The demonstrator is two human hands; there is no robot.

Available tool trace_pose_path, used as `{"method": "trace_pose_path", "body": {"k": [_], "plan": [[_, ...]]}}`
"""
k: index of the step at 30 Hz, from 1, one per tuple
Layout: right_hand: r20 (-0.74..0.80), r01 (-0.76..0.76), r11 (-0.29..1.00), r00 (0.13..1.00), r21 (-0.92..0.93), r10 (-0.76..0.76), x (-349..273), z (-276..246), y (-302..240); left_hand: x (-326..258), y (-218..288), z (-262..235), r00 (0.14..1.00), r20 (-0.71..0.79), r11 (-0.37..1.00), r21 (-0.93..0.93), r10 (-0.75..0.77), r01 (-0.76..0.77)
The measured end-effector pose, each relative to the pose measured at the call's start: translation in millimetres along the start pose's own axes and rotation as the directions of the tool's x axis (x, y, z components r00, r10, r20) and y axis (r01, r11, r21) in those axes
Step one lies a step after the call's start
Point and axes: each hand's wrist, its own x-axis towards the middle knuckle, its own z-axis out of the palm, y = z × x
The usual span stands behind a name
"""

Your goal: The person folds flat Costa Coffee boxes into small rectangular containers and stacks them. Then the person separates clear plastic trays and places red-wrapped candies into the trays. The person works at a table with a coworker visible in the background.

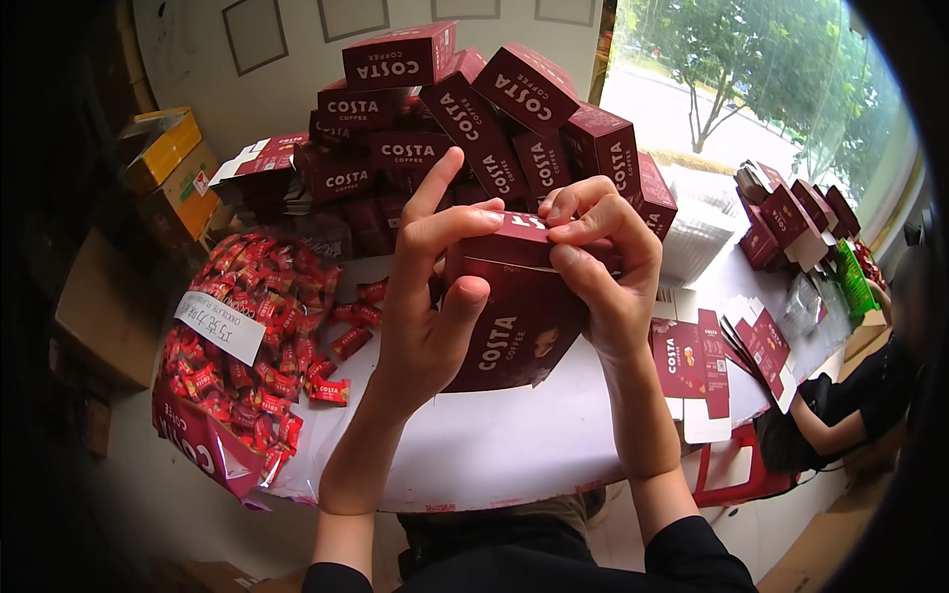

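Observation:
Both my hands hold one dark red carton [514, 326] above the white table [494, 445]. My left hand [430, 287] grips its left side, thumb on the front face, forefinger raised. My right hand [598, 267] clasps the top right corner, fingers curled over the lid flap. The carton stands upright and hides part of the table behind it. A tall pile of closed dark red cartons [474, 128] rises just beyond my hands.
A large clear bag of small red sachets [247, 336] lies at the left, several loose ones beside it. Flat unfolded cartons [692, 361] lie at the right. More cartons [791, 212] stand far right. Brown cardboard boxes [173, 173] sit left. Another person's arm [840, 420] shows right.

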Motion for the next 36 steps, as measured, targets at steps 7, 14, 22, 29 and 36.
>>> {"method": "trace_pose_path", "body": {"k": [7,14,22,29,36], "plan": [[0.025,0.135,0.989,0.991,-0.064,-0.134,-2.3,0.2,11.4,-1.1,-0.1,-6.6,0.999,0.043,1.0,0.003,-0.02,0.02],[-0.103,0.072,0.997,0.992,0.043,-0.067,-2.7,0.0,17.6,1.1,11.1,2.3,0.997,0.03,0.978,0.192,0.074,-0.079],[0.51,-0.091,0.853,0.767,-0.514,0.39,11.2,-39.1,-28.8,2.5,12.5,-16.1,0.983,0.182,0.985,0.16,0.038,-0.068],[-0.637,0.249,0.89,0.627,-0.382,-0.448,14.2,-145.5,-35.6,10.8,33.2,-30.1,0.963,-0.219,0.959,0.266,0.156,-0.095],[-0.487,-0.132,0.591,0.719,-0.796,-0.496,16.0,-143.3,46.9,7.1,28.1,-25.5,0.99,-0.103,0.976,0.205,0.093,-0.071]]}}
